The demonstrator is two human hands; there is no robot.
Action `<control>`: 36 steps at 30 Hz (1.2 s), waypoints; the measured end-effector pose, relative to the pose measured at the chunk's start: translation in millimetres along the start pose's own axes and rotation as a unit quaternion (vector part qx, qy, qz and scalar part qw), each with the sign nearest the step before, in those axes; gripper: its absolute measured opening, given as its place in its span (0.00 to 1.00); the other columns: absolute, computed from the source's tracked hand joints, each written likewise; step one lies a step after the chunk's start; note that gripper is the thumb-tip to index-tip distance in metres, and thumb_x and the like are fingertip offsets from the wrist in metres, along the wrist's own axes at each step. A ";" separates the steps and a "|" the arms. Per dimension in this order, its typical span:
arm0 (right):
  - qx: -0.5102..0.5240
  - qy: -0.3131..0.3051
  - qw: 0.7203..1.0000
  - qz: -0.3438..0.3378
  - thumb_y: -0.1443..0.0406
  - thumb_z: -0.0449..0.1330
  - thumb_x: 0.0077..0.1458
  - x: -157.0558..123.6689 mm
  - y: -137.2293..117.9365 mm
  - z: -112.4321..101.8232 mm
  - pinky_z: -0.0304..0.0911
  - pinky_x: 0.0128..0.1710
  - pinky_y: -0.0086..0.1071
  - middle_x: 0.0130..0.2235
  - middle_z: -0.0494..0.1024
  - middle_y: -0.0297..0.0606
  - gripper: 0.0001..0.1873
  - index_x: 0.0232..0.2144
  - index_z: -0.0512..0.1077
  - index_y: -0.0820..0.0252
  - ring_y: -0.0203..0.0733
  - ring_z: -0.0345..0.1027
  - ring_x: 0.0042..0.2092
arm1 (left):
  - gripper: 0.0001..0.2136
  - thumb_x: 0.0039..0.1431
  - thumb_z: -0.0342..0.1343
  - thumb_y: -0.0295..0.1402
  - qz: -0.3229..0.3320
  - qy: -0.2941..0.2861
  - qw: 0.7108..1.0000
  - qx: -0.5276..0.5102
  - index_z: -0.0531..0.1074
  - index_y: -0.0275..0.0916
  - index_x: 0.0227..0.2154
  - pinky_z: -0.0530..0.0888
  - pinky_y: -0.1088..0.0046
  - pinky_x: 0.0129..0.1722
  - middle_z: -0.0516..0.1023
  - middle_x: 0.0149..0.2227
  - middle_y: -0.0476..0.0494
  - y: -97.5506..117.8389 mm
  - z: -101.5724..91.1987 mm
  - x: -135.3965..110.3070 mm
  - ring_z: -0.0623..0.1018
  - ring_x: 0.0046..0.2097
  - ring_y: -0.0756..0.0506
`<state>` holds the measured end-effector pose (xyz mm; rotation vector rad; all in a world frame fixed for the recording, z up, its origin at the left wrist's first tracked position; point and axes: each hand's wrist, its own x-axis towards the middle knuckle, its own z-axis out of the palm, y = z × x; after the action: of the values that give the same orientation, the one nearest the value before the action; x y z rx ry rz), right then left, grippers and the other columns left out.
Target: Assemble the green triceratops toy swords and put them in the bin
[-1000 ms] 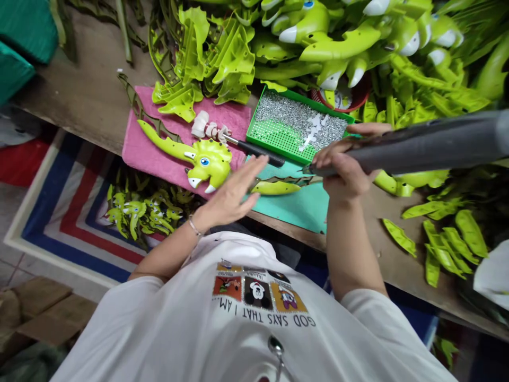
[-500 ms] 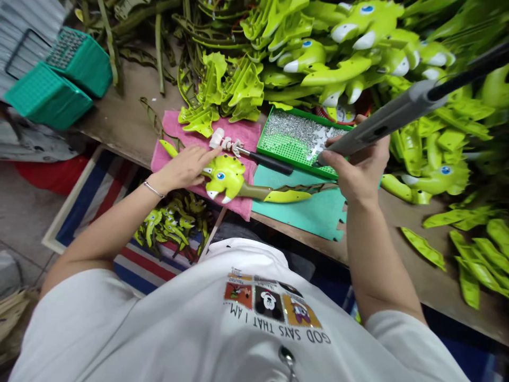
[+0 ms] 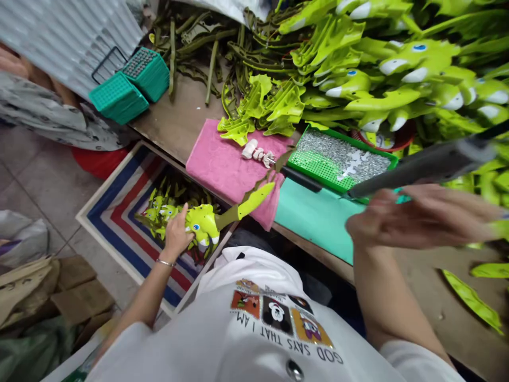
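L grip (image 3: pixel 177 237) clenched on lime triceratops toy (image 3: pixel 203 227), head over striped bin (image 3: pixel 104 241), tail tip on pink towel (image 3: pixel 222 159); R grip (image 3: pixel 397 217) released, just under grey elec. screwdriver (image 3: pixel 421 168); I'd keep head braced, tail steady.

On the desk (image 3: pixel 178 122), a towel (image 3: pixel 222 164) lies left of a screw tray (image 3: pixel 338 159), with a mat (image 3: pixel 314 217) in front of that tray. A hand tool (image 3: pixel 300 179) lies between towel and tray, toy dinosaur parts (image 3: pixel 270 101) heap behind them, and a low crate (image 3: pixel 109 228) sits on the floor before the desk.
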<state>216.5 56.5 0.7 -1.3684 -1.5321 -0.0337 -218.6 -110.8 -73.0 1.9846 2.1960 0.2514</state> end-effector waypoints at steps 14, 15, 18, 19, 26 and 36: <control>-0.235 -0.420 0.868 -0.123 0.69 0.46 0.62 -11.2 -60.1 102.8 0.59 0.42 0.44 0.41 0.75 0.55 0.20 0.51 0.72 0.66 0.55 0.64 0.43 | 0.38 0.61 0.52 0.30 0.013 -0.097 0.962 -0.255 0.45 0.38 0.72 0.69 0.59 0.63 0.68 0.65 0.31 40.0 35.4 -10.2 0.71 0.64 0.40; -0.237 -0.419 0.869 -0.115 0.69 0.47 0.62 -10.0 -63.2 98.8 0.59 0.40 0.42 0.40 0.75 0.54 0.20 0.51 0.72 0.65 0.53 0.65 0.41 | 0.38 0.61 0.53 0.31 0.014 -0.094 0.959 -0.266 0.46 0.38 0.72 0.69 0.59 0.63 0.69 0.64 0.32 42.3 37.4 -10.9 0.71 0.63 0.40; -0.241 -0.417 0.873 -0.076 0.67 0.49 0.61 -7.2 -71.3 81.6 0.58 0.33 0.38 0.41 0.74 0.53 0.19 0.51 0.71 0.63 0.48 0.66 0.36 | 0.37 0.62 0.53 0.32 -0.011 -0.079 0.966 -0.246 0.47 0.39 0.72 0.73 0.60 0.58 0.73 0.59 0.32 51.5 42.8 -14.7 0.75 0.57 0.40; -0.242 -0.418 0.873 -0.063 0.66 0.50 0.61 -6.3 -72.0 75.0 0.58 0.32 0.37 0.41 0.74 0.52 0.19 0.51 0.71 0.63 0.47 0.66 0.34 | 0.37 0.61 0.53 0.32 -0.022 -0.076 0.971 -0.227 0.48 0.40 0.72 0.75 0.61 0.55 0.74 0.56 0.33 55.1 44.0 -16.3 0.76 0.54 0.40; -0.129 -0.360 0.924 0.026 0.63 0.55 0.58 2.5 -49.8 34.8 0.64 0.34 0.39 0.34 0.77 0.45 0.19 0.51 0.73 0.61 0.46 0.69 0.31 | 0.38 0.61 0.52 0.29 -0.079 -0.041 0.989 -0.119 0.46 0.40 0.73 0.76 0.63 0.46 0.73 0.50 0.34 78.5 36.6 -21.7 0.77 0.46 0.39; 0.071 -0.457 0.881 -0.096 0.59 0.54 0.67 -36.5 -84.9 -25.0 0.65 0.29 0.31 0.32 0.79 0.38 0.22 0.59 0.71 0.57 0.40 0.72 0.28 | 0.34 0.66 0.54 0.36 -0.044 -0.131 0.990 0.027 0.50 0.43 0.72 0.75 0.67 0.43 0.74 0.47 0.36 113.5 -14.4 -18.4 0.80 0.40 0.41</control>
<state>162.9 -14.4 36.2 -1.1469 -2.3847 0.6803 -110.6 -118.0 -31.8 1.8215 2.1340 -0.0775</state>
